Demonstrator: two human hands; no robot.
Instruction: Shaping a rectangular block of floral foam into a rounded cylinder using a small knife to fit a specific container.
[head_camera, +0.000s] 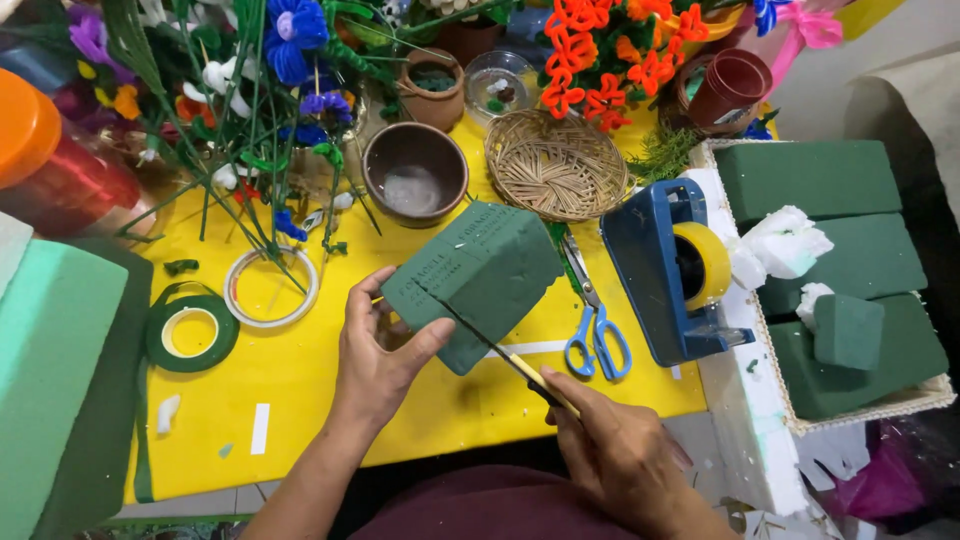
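Dark green floral foam, a rectangular brick (478, 280), is held just above the yellow table covering (300, 390), its long axis running diagonally from lower left, near the person, to upper right, toward the woven wicker basket (556, 165). The left hand (378, 360) clasps the brick's near end, thumb pressed against the side face and fingers curled over the upper edge. A slim knife with a yellow handle (515, 365) lies across that end, its dark blade sunk along a cut line in the foam; the right hand (610, 445) is closed around the handle, fingers pinching it.

Blue-handled scissors (595, 335) lie just right of the brick, beside a blue tape dispenser holding a yellow roll (670, 270). A brown clay bowl (415, 172) sits behind the brick. A roll of green tape (192, 333) and a white ring (271, 286) lie to the left. More green foam bricks (810, 180) fill a white tray at far right.
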